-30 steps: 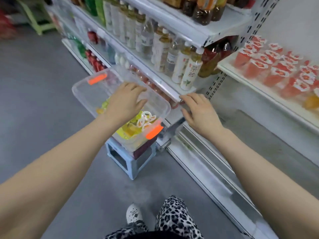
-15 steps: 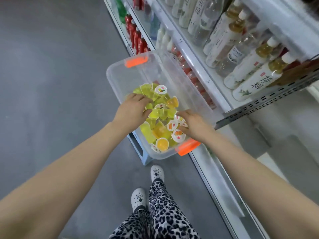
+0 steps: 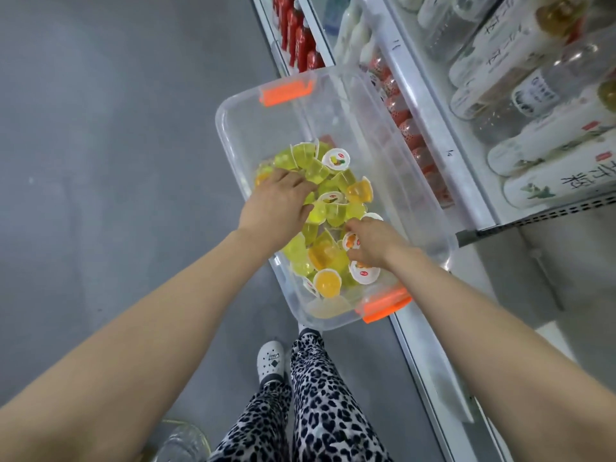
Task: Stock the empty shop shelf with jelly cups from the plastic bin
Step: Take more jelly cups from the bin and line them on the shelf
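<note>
Nearest the camera are leopard-print trousers (image 3: 320, 405) and one white clog (image 3: 271, 361) on the grey floor (image 3: 116, 128). Just beyond the feet is the clear plastic bin (image 3: 336, 118), lying alongside the foot of the shelving, with an orange latch (image 3: 383, 303) at its near end. The jelly cups (image 3: 318, 211) lie in a loose heap in the near half of the bin, mostly yellow-green, a few orange (image 3: 328, 281), some turned to show white printed lids (image 3: 336, 159). The far half of the bin is bare down to a second orange latch (image 3: 286, 91).

Both forearms reach into the heap. The left hand (image 3: 278, 201) lies palm down on the cups at the bin's left side, its fingers bent into the pile; whether it grips any cup cannot be told. The right hand (image 3: 370, 241) is nearer the shelving, its fingers curled round a white-lidded cup (image 3: 351, 242).

Beyond the bin, white-labelled drink bottles (image 3: 533, 155) fill the upper shelf (image 3: 433, 128), and red bottles (image 3: 293, 35) stand further along
</note>
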